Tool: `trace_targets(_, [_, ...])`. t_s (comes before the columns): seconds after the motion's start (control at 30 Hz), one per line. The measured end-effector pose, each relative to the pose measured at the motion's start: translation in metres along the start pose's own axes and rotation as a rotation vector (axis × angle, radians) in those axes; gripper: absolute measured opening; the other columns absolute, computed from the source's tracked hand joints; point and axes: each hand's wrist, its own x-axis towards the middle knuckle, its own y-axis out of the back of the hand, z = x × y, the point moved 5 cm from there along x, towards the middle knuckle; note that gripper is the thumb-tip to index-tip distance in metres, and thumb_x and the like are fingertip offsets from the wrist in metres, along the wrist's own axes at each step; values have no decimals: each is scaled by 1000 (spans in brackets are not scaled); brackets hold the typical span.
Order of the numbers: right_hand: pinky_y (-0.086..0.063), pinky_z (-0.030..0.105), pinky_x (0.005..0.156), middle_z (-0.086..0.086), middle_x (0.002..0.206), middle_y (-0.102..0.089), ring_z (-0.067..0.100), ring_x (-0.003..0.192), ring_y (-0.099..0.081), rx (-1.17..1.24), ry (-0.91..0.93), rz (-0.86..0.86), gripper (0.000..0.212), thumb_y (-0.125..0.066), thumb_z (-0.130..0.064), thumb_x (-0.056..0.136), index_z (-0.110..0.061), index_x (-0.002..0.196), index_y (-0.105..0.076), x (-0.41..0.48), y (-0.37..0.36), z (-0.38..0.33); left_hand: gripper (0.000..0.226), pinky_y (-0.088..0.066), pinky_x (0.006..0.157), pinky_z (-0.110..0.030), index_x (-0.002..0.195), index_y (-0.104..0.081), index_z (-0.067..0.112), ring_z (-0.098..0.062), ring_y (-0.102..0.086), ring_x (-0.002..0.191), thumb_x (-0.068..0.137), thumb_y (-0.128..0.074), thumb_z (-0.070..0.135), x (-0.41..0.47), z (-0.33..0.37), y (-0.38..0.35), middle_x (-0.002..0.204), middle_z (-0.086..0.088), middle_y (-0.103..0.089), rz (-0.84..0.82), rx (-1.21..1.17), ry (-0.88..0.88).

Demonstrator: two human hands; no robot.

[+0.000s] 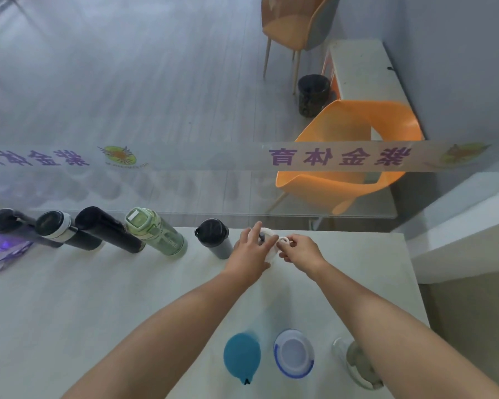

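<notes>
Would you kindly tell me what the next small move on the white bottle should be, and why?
Probably the right hand should ease the white loop upward a little while the left hand holds the white bottle steady. The right hand pinches the loop at the bottle's top, and the left hand grips the bottle standing on the table, so opening its top seems the aim.

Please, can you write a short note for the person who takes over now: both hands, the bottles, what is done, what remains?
Left hand: grip round the white bottle, at the far edge of the table.
Right hand: pinches the white loop at the bottle's top.
Done: a row of five bottles stands to the left.
Left: probably finish this bottle's top, though I cannot tell whether it is opening or closing. Three bottles wait near the front.
</notes>
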Motion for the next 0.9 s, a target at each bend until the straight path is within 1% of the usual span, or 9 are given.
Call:
trace_targets(0.07, [-59,45,91,6,90,-77,20,86,-75,-59,-13,1,26,-68,-34,93,-11,104,-72,-10,6,3,75,-38,109,-50,152,-23,38,-37,-9,144,93,-67,33,-11,2,0,164,-12,2,7,-3,30])
trace_targets(0.13, [-59,39,90,9,98,-76,20,87,-75,-140,-31,18,29,-66,-28,94,-5,112,-70,-24,14,7,71,-34,111,-50,153,-24,36,-38,-13,144,95,-65,34,-32,4,2,164,-13,-4,84,-36,17])
trace_targets(0.3, [-58,35,83,3,91,-75,19,86,-70,-396,79,22,26,-61,-27,95,-7,104,-75,-73,25,10,40,-49,100,-47,131,-57,16,-35,-51,120,97,-51,37,-102,21,11,137,-10,-53,294,-164,-223])
trace_targets(0.4, [-55,33,89,-2,101,-74,15,93,-66,-513,157,-74,28,-62,-33,96,-13,111,-75,-109,13,9,51,-48,98,-42,135,-53,25,-25,-48,126,96,-45,57,-142,29,10,140,1,-50,24,-177,-204])
trace_targets(0.47, [-53,32,92,-1,110,-74,16,100,-66,-585,166,-127,30,-60,-33,97,-15,115,-74,-129,4,8,72,-47,96,-43,145,-33,37,-24,-39,132,85,-49,73,-166,30,-2,150,4,-36,-222,-42,-195])
trace_targets(0.53, [-52,33,94,0,114,-73,18,105,-65,-616,157,-135,30,-58,-33,97,-16,116,-74,-144,-3,9,94,-48,94,-48,148,-16,42,-31,-32,135,73,-58,79,-188,30,-13,156,0,-21,-362,84,-196])
trace_targets(0.6, [-52,33,95,1,115,-73,19,107,-65,-617,150,-117,30,-57,-32,97,-16,116,-74,-156,-7,8,98,-50,89,-49,148,-11,41,-37,-34,130,73,-70,65,-201,29,-20,155,-6,-16,-395,166,-201])
trace_targets(0.73, [-49,32,95,3,119,-72,20,109,-63,-632,164,-97,30,-57,-30,97,-15,117,-73,-167,-13,5,72,-52,77,-45,144,-24,33,-36,-46,112,87,-66,22,-209,30,-18,139,-15,-32,-313,211,-210])
trace_targets(0.9, [-51,35,97,3,120,-71,21,108,-63,-648,180,-113,31,-56,-31,98,-15,119,-71,-162,-11,-6,71,-52,78,-43,142,-25,33,-34,-48,110,86,-69,27,-194,23,11,134,-13,-37,-231,181,-125])
